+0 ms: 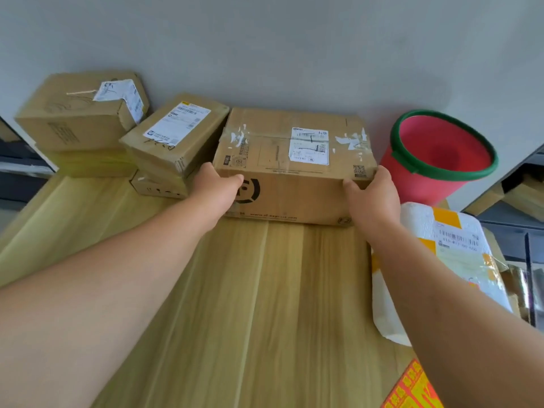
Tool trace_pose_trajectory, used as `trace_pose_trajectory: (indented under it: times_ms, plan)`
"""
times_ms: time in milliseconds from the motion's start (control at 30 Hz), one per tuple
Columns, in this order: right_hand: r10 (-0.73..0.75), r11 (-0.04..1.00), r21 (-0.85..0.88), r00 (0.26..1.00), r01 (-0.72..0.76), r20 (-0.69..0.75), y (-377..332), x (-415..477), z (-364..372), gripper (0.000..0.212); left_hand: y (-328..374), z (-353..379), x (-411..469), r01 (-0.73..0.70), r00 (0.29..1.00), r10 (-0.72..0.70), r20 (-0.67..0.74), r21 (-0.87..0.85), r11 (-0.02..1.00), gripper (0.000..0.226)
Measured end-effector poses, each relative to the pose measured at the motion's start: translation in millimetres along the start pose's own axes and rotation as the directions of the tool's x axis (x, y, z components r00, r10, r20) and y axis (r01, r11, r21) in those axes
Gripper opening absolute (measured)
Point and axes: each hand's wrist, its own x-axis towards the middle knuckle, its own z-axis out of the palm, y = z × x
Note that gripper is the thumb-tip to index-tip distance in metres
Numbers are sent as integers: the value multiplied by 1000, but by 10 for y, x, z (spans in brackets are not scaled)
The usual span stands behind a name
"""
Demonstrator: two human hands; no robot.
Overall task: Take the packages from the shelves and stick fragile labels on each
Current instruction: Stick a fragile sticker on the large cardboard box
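Note:
A wide cardboard box (294,178) with a white shipping label on top stands on the wooden table (265,290) against the wall. My left hand (216,187) grips its near left corner, thumb on the front face. At the near right corner my right hand (372,198) holds the box, thumb on the front edge. A sheet of orange and yellow labels (412,390) lies at the table's near right edge.
Stacked cardboard boxes stand at the back left: a big one (79,113) and a tilted one (176,134) over smaller boxes. A red bucket with a green rim (441,154) sits at the back right. A white padded mailer (447,245) lies on the right.

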Motion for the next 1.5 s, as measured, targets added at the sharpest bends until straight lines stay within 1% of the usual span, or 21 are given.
trace_pose_trajectory:
  times_ms: [67,267,400,500,633,800,900,967,1067,1167,1233,1300,1400,1500]
  plan:
    - [-25,1000,-13,999,25,-19,-35,-113,-87,44,-38,-62,-77,10,1000,-10,12,-45,999,39]
    - [-75,995,-67,995,71,-61,-186,-582,-353,39,-285,-345,-539,19,998,-15,58,-83,996,54]
    - [-84,995,-52,994,80,-71,-290,-1095,-558,50,-461,-657,-975,-2,995,13,96,-109,994,64]
    - [-56,997,-62,995,51,-82,-295,-1600,-656,54,-596,-940,-1322,-36,991,50,122,-115,993,60]
    - [2,997,-78,993,-11,-116,-167,-2407,-696,58,-891,-1335,-1770,-92,985,101,140,-65,994,47]
    - [90,996,-2,989,-91,-116,43,-3378,-578,60,-1435,-1744,-2244,-87,975,83,204,11,996,48]
    - [109,994,20,987,-107,-120,152,-3814,-458,62,-1713,-1938,-2435,-76,969,71,235,15,997,48]
    - [133,991,33,985,-130,-112,201,-4044,-388,60,-1854,-2038,-2519,-68,965,61,254,18,998,50]
    - [183,981,73,980,-177,-78,261,-4278,-312,60,-2038,-2135,-2563,-35,948,22,318,36,999,56]
    - [224,974,53,973,-222,-52,318,-4386,-267,61,-2171,-2197,-2573,-24,925,-6,380,74,997,54]
    - [240,971,30,970,-239,-44,335,-4423,-257,61,-2210,-2230,-2582,-21,913,-18,409,92,996,61]
    - [240,971,21,970,-239,-40,346,-4431,-255,62,-2214,-2253,-2571,-24,906,-22,422,103,994,63]
    - [243,970,18,969,-242,-41,353,-4403,-254,59,-2186,-2262,-2529,-21,910,-25,414,105,994,58]
    - [251,968,19,967,-250,-50,369,-4349,-250,56,-2126,-2221,-2499,-49,924,-4,382,128,991,67]
